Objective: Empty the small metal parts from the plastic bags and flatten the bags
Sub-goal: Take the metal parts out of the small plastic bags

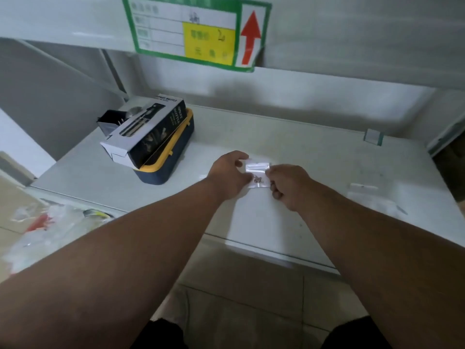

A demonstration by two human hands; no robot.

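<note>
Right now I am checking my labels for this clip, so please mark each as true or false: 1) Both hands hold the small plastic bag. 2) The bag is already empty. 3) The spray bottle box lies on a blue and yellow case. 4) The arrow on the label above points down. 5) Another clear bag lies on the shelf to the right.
1) True: the left hand and the right hand pinch the small plastic bag from both sides.
2) False: small metal parts are in it.
3) True: the spray bottle box rests on the blue and yellow case.
4) False: the red arrow points up.
5) True: a clear bag lies there.
</note>
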